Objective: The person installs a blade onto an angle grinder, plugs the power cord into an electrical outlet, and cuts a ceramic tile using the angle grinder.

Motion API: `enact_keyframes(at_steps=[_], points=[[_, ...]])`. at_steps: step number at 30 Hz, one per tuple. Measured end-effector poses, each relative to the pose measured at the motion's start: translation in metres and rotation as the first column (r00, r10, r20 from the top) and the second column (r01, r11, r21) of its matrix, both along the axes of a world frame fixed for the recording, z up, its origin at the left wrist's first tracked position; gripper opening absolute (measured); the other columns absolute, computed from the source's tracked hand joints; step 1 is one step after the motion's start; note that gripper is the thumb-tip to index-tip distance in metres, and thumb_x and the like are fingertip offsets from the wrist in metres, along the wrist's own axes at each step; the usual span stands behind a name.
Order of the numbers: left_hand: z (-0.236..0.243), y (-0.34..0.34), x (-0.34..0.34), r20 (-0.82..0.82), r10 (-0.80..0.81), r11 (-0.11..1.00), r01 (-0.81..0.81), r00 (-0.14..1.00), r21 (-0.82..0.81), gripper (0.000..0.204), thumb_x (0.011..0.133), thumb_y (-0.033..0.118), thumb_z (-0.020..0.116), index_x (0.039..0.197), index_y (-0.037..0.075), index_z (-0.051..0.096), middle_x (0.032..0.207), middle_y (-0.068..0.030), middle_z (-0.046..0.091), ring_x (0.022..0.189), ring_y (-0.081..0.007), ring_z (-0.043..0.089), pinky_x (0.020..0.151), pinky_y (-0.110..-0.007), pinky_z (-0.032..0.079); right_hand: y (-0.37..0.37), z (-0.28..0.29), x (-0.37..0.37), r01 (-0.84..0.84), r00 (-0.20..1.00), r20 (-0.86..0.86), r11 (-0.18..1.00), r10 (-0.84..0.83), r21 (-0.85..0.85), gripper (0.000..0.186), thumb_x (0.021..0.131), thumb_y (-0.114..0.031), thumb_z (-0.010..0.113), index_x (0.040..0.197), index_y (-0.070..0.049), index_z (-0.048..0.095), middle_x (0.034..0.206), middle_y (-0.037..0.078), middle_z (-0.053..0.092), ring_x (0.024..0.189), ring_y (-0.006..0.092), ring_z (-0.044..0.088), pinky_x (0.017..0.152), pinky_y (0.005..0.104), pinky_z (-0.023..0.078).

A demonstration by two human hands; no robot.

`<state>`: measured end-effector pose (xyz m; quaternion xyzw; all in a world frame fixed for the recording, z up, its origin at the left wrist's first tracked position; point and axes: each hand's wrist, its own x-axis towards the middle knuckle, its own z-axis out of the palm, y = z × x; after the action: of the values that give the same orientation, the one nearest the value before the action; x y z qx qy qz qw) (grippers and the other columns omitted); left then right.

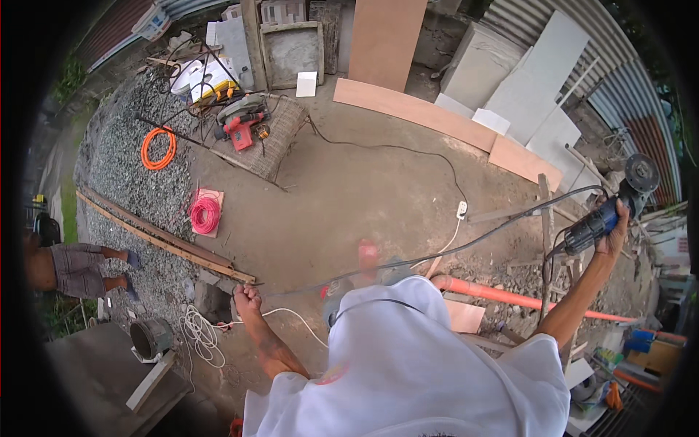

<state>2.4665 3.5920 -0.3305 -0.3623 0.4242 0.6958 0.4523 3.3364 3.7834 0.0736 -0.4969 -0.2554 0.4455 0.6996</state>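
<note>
My right hand [615, 226] grips a blue and black angle grinder [591, 227] out at my right, its metal disc guard raised at the top. A dark power cord [502, 224] runs from the grinder across my front to my left hand [246, 297], whose fingers are closed on it near the ends of long wooden planks [167, 233]. A white cable [207, 335] lies coiled beside that hand and passes below it. A white power strip [461, 210] rests on the dirt ahead of the grinder.
A person [80, 269] stands at left on gravel [120, 160], near a bucket [149, 335]. A low table [280, 138] bears saws and tools. Orange hose [147, 146], pink coil [205, 224], leaning boards [415, 105], tile slabs [531, 73] and an orange pipe [510, 297] surround me.
</note>
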Motion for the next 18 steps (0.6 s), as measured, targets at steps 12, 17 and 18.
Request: enact_keyframes(at_steps=[12,17,18], points=[[0.113,0.307,0.247,-0.557,-0.8,0.348,0.929,0.223,-0.128,0.024,0.101,0.031,0.055,0.1,0.008,0.059,0.08,0.001,0.054,0.065,-0.0083,0.049,0.053,-0.021,0.035,-0.063,-0.219,-0.07,0.123,0.93,-0.279,0.92,-0.237,-0.373,0.045,0.084,-0.029,0.068,0.115,0.0,0.054,0.094,0.016,0.066,0.077,0.0276,0.067,0.066,0.0384,0.059],[0.137,0.407,0.366,-0.667,-0.703,-0.053,0.954,-0.246,-0.296,0.023,0.1,0.032,0.057,0.104,0.01,0.064,0.081,0.0032,0.055,0.066,-0.0061,0.047,0.055,-0.02,0.035,-0.043,-0.242,-0.141,0.152,0.921,-0.225,0.825,-0.318,-0.544,0.04,0.079,-0.025,0.07,0.106,0.002,0.059,0.083,0.012,0.066,0.069,0.0224,0.066,0.065,0.0338,0.058],[0.139,0.422,0.388,-0.708,-0.643,-0.114,0.95,-0.293,-0.29,0.024,0.1,0.031,0.058,0.105,0.008,0.065,0.079,0.0037,0.055,0.066,-0.0056,0.047,0.055,-0.021,0.035,-0.032,-0.241,-0.149,0.062,0.945,-0.259,0.887,-0.199,-0.457,0.044,0.078,-0.023,0.07,0.112,0.004,0.057,0.084,0.013,0.066,0.069,0.0221,0.066,0.065,0.0334,0.058]])
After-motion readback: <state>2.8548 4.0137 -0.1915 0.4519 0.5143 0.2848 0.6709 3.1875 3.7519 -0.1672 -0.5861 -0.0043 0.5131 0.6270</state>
